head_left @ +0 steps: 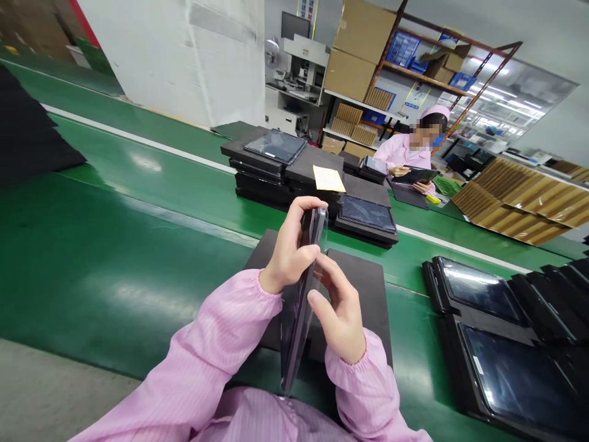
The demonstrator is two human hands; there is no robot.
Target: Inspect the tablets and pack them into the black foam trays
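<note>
A tablet (297, 331) stands on edge in front of me, its thin side turned toward my eyes and a clear film along it. My left hand (294, 248) grips its upper end, fingers over the far side and thumb against the near edge. Lower down, my right hand (338, 307) is closed on the tablet's right side with thumb and fingers. Under the tablet lies a black foam pad (363, 276) on the green bench. What the tablet's two faces show is hidden by the angle.
Ahead, tablets (276, 146) lie on stacked black foam trays (262, 184), with a yellow note (328, 178) on top. More tablets (519, 374) in trays are at the right. Black sheets (32, 135) lie at the left. Across the bench, a person (411, 150) in pink holds another tablet.
</note>
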